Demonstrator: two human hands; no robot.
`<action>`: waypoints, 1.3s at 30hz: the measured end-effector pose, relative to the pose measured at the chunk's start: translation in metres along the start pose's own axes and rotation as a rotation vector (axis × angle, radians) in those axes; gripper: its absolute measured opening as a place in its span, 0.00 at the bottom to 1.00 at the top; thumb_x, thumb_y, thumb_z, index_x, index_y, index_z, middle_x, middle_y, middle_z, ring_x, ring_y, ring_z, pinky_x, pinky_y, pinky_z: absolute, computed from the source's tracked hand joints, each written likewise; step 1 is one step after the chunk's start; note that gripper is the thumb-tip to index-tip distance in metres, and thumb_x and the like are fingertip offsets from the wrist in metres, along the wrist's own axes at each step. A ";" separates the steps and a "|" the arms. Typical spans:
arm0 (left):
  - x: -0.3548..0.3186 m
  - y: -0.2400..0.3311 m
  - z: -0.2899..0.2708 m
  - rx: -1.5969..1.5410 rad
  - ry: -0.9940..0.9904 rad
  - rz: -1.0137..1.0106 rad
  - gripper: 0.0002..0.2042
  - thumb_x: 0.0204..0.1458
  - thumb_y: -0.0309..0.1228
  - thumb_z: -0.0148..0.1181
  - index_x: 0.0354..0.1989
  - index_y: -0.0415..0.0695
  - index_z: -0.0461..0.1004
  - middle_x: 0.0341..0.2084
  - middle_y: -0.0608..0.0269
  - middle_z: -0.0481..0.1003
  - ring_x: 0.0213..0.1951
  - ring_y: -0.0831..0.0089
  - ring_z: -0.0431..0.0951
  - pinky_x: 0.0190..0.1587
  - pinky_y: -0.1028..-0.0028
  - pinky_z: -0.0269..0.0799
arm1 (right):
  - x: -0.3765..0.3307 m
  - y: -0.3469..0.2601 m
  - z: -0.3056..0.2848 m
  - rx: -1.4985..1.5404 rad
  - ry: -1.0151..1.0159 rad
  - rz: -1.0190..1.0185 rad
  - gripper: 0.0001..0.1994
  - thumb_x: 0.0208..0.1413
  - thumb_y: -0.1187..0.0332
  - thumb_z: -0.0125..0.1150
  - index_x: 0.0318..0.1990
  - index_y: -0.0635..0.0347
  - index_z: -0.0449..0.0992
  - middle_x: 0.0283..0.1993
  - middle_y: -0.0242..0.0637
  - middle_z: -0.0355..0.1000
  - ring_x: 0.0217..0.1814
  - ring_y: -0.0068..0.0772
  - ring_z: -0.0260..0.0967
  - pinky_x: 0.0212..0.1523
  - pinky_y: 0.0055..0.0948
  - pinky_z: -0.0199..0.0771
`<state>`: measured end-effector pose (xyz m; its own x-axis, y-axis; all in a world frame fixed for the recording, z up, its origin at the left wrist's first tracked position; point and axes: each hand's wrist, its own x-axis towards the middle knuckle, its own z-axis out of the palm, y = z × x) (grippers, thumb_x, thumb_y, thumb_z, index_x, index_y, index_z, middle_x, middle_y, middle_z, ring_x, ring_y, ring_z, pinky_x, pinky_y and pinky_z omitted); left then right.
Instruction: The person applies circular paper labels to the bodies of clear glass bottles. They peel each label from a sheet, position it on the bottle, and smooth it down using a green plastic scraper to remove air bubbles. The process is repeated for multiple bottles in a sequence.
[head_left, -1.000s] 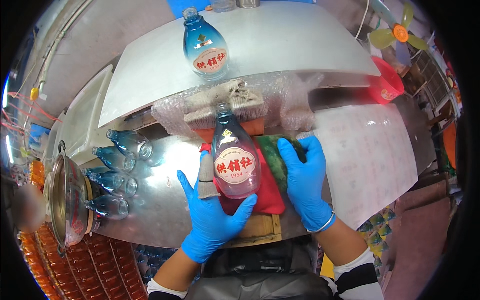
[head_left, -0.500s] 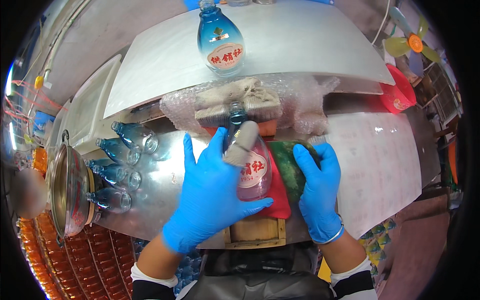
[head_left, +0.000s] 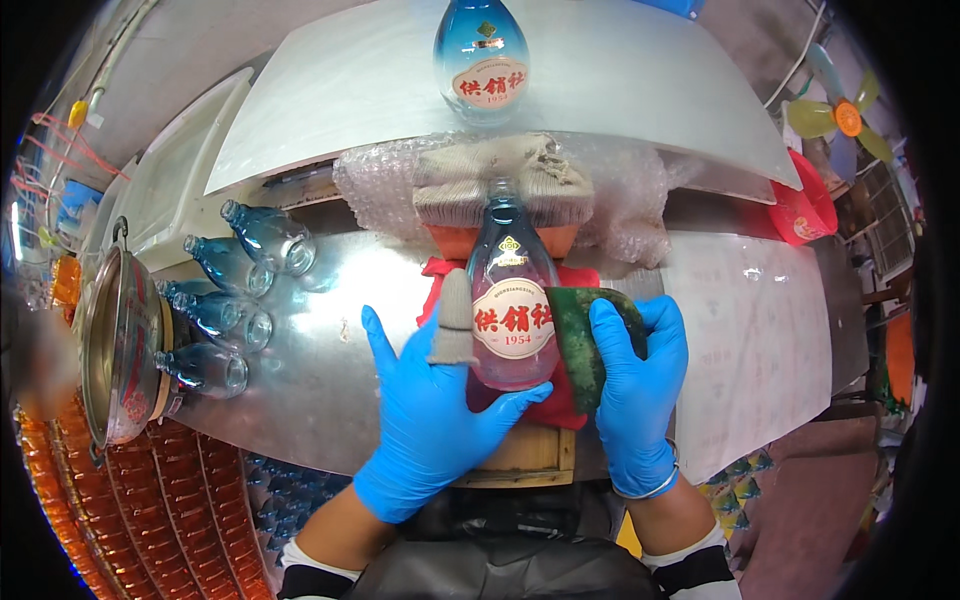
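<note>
A glass bottle (head_left: 513, 265), dark blue at the neck and clear lower down, lies on its back on a red cloth (head_left: 568, 412), its neck on a folded grey knit pad (head_left: 450, 205). An oval cream label with red lettering faces up. My left hand (head_left: 425, 420), blue-gloved with a grey fabric cover (head_left: 456, 320) on one finger, lies along the bottle's left side, fingers spread, thumb by the base. My right hand (head_left: 640, 390), also gloved, pinches a flat, mottled dark-green pad (head_left: 580, 345), its edge close to the label's right side; contact is unclear.
Several blue-tinted bottles (head_left: 272, 240) lie at the left beside a metal basin (head_left: 105, 345). A labelled blue bottle (head_left: 482, 60) stands on the raised white board (head_left: 640, 70). Bubble wrap (head_left: 375, 185) backs the knit pad. Printed sheets (head_left: 750, 350) lie right, near a red bucket (head_left: 805, 205).
My left hand's covered finger has moved off the bottle's front to its left side, uncovering the label. The green pad stays in my right hand. The whole view has shifted slightly.
</note>
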<state>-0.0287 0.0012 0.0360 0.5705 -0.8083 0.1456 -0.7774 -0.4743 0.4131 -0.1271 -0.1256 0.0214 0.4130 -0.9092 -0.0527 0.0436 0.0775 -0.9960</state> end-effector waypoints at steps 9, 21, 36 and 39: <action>0.048 0.007 -0.048 0.218 -0.307 0.222 0.49 0.30 0.48 0.70 0.63 0.46 0.53 0.53 0.52 0.65 0.52 0.55 0.67 0.62 0.51 0.43 | 0.003 0.004 -0.007 0.157 0.062 0.255 0.07 0.53 0.68 0.59 0.30 0.60 0.68 0.29 0.31 0.69 0.29 0.16 0.66 0.30 0.17 0.69; 0.002 -0.007 0.008 -0.074 0.057 0.100 0.46 0.38 0.51 0.65 0.64 0.40 0.50 0.56 0.45 0.61 0.57 0.54 0.63 0.62 0.45 0.24 | -0.003 -0.013 0.001 0.084 -0.043 0.010 0.10 0.49 0.72 0.64 0.29 0.61 0.66 0.27 0.29 0.67 0.27 0.12 0.61 0.26 0.15 0.63; 0.023 0.024 -0.034 0.306 -0.111 0.160 0.35 0.36 0.46 0.67 0.56 0.49 0.65 0.47 0.42 0.66 0.49 0.51 0.68 0.60 0.45 0.44 | 0.029 -0.012 0.001 -0.174 -0.066 -0.117 0.14 0.46 0.68 0.67 0.26 0.62 0.65 0.23 0.30 0.65 0.26 0.15 0.60 0.25 0.20 0.63; 0.031 0.040 -0.037 0.371 -0.163 0.128 0.35 0.35 0.45 0.67 0.57 0.54 0.65 0.44 0.43 0.67 0.45 0.53 0.70 0.60 0.44 0.44 | 0.034 0.003 -0.011 -0.100 0.016 0.034 0.12 0.47 0.68 0.66 0.26 0.62 0.66 0.24 0.29 0.66 0.26 0.15 0.60 0.26 0.19 0.63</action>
<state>-0.0318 -0.0298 0.0905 0.4368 -0.8994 0.0187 -0.8990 -0.4356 0.0452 -0.1233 -0.1610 0.0158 0.3983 -0.9131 -0.0867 -0.0613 0.0678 -0.9958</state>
